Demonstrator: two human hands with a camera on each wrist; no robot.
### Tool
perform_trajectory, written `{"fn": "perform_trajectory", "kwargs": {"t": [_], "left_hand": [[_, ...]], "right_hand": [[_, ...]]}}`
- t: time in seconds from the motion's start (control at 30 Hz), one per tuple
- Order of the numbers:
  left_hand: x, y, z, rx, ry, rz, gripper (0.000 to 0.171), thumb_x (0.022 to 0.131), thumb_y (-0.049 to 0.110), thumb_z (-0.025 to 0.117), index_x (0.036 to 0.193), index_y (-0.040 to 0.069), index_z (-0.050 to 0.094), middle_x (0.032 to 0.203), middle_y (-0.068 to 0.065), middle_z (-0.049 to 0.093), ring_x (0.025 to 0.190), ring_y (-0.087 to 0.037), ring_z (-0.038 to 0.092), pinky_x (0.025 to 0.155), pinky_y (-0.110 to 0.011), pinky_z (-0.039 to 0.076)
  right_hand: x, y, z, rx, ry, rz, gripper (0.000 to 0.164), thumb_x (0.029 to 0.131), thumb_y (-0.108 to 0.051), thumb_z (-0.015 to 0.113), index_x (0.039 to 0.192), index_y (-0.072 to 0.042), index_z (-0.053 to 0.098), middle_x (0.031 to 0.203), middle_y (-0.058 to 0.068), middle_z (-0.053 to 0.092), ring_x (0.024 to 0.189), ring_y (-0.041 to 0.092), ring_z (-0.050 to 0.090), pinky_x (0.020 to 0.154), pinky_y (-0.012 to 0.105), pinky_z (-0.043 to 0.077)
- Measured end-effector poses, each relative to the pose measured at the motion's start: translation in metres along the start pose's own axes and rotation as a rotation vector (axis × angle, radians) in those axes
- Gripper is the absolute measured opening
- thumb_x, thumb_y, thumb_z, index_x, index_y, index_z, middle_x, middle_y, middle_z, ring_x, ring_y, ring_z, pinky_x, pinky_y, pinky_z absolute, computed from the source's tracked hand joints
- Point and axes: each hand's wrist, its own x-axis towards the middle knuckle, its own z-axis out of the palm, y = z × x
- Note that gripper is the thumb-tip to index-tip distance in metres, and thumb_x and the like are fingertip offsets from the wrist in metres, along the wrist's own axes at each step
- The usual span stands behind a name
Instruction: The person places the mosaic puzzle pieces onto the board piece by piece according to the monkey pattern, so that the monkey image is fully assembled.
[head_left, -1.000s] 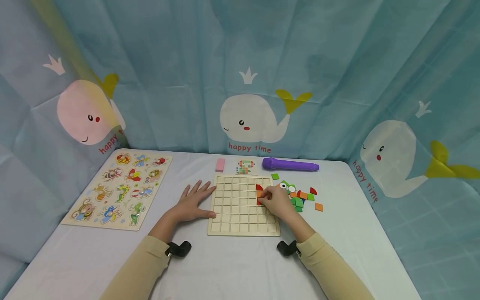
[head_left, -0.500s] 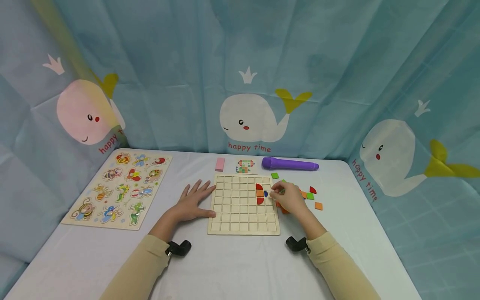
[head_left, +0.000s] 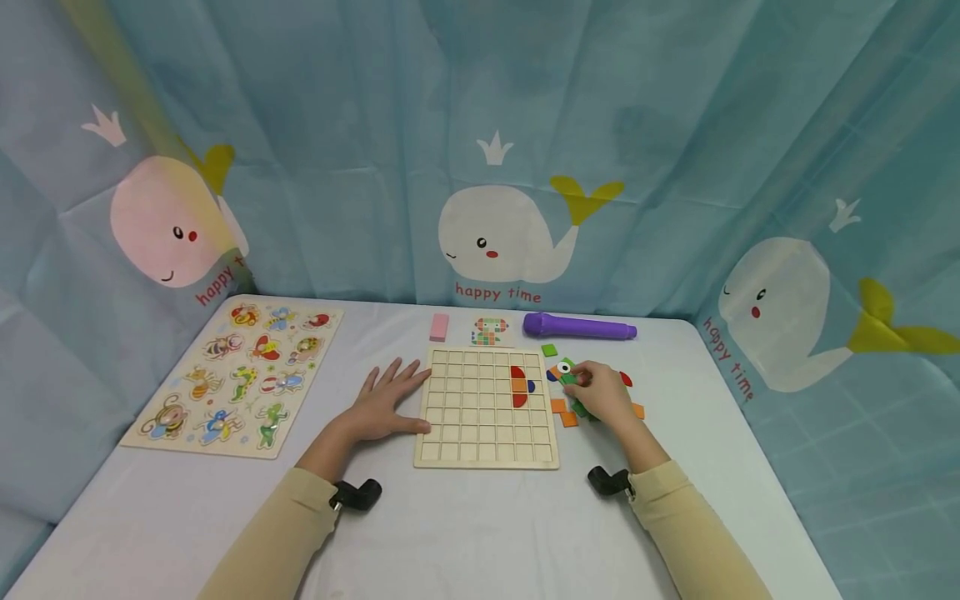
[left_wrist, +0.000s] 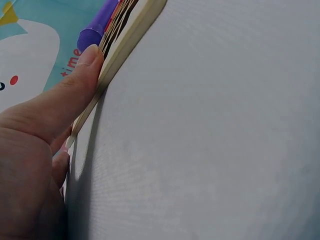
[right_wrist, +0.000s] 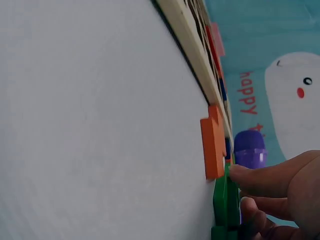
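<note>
Hands are placed at both sides of the wooden grid board. Its left edge is touched by the left hand, whose fingers are straight and spread. Just right of the board, the right hand is bent over loose pieces; its thumb is seen against a green piece, but whether anything is gripped cannot be told. Just beside the board's right edge, orange pieces are laid on the tabletop. In the board's right-hand columns, two red pieces are seated with an orange one between them and a blue piece to their right. Well left of the board, an animal puzzle is laid. Beyond the board's far edge, a pink block, a pattern card and a purple stick are lined up, backed by a whale-printed curtain.
</note>
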Motion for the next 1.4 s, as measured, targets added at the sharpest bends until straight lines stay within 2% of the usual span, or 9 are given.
{"fn": "perform_trajectory", "kwargs": {"t": [0.27, 0.5, 0.7, 0.9, 1.0, 1.13, 1.3, 1.4], "left_hand": [[0.000, 0.000, 0.000, 0.004, -0.008, -0.006, 0.109, 0.073, 0.074, 0.073, 0.161, 0.027, 0.028, 0.170, -0.006, 0.015, 0.158, -0.035, -0.003, 0.123, -0.060, -0.009], [-0.003, 0.004, -0.003, 0.000, 0.013, 0.025, 0.105, 0.076, 0.068, 0.075, 0.160, 0.023, 0.032, 0.169, -0.010, 0.019, 0.157, -0.038, 0.001, 0.123, -0.061, -0.007], [-0.002, 0.005, -0.003, 0.001, 0.013, 0.024, 0.106, 0.076, 0.069, 0.075, 0.160, 0.023, 0.032, 0.169, -0.009, 0.019, 0.157, -0.038, 0.001, 0.123, -0.062, -0.007], [-0.003, 0.004, -0.003, -0.015, 0.016, 0.021, 0.106, 0.075, 0.068, 0.076, 0.160, 0.023, 0.032, 0.169, -0.009, 0.019, 0.157, -0.037, 0.000, 0.123, -0.062, -0.007], [-0.003, 0.004, -0.004, -0.019, 0.019, 0.022, 0.105, 0.076, 0.067, 0.076, 0.160, 0.023, 0.033, 0.169, -0.009, 0.019, 0.157, -0.037, 0.000, 0.123, -0.062, -0.007], [-0.003, 0.004, -0.004, -0.016, 0.020, 0.021, 0.105, 0.076, 0.068, 0.076, 0.160, 0.022, 0.033, 0.169, -0.009, 0.019, 0.157, -0.037, 0.000, 0.123, -0.062, -0.007], [-0.003, 0.005, -0.004, -0.020, 0.017, 0.019, 0.105, 0.076, 0.068, 0.076, 0.160, 0.022, 0.033, 0.169, -0.009, 0.020, 0.157, -0.037, 0.000, 0.123, -0.061, -0.007], [-0.004, 0.005, -0.003, -0.026, 0.012, 0.017, 0.105, 0.076, 0.068, 0.076, 0.160, 0.023, 0.033, 0.169, -0.009, 0.019, 0.157, -0.036, 0.000, 0.123, -0.061, -0.008]], "right_hand": [[0.003, 0.003, -0.001, -0.045, -0.035, 0.015, 0.035, 0.088, -0.023, 0.080, 0.117, -0.005, 0.072, 0.091, 0.007, 0.064, 0.077, 0.020, 0.054, 0.063, 0.030, 0.042], [-0.002, -0.001, -0.005, -0.050, -0.055, -0.007, 0.031, 0.086, -0.021, 0.081, 0.110, -0.006, 0.070, 0.101, 0.010, 0.066, 0.089, 0.024, 0.059, 0.076, 0.038, 0.051], [-0.009, 0.001, -0.017, -0.097, -0.092, -0.035, 0.031, 0.088, -0.014, 0.077, 0.116, -0.005, 0.071, 0.108, 0.013, 0.069, 0.098, 0.028, 0.063, 0.085, 0.047, 0.053], [-0.008, 0.004, -0.023, -0.125, -0.098, -0.048, 0.033, 0.090, -0.012, 0.071, 0.122, -0.004, 0.071, 0.110, 0.015, 0.068, 0.094, 0.027, 0.059, 0.083, 0.046, 0.051], [-0.005, 0.004, -0.021, -0.119, -0.068, -0.056, 0.033, 0.092, -0.014, 0.071, 0.123, -0.004, 0.070, 0.107, 0.015, 0.065, 0.091, 0.028, 0.056, 0.079, 0.043, 0.049], [-0.001, 0.001, -0.013, -0.110, -0.041, -0.057, 0.034, 0.092, -0.025, 0.074, 0.120, -0.006, 0.072, 0.104, 0.014, 0.064, 0.090, 0.026, 0.056, 0.076, 0.039, 0.048], [0.001, -0.005, -0.003, -0.114, -0.056, -0.020, 0.032, 0.089, -0.030, 0.079, 0.112, -0.009, 0.074, 0.106, 0.012, 0.064, 0.093, 0.026, 0.058, 0.080, 0.041, 0.052], [0.001, -0.008, 0.000, -0.113, -0.068, -0.002, 0.027, 0.087, -0.028, 0.080, 0.104, -0.008, 0.074, 0.103, 0.012, 0.065, 0.091, 0.026, 0.058, 0.077, 0.041, 0.053]]}}
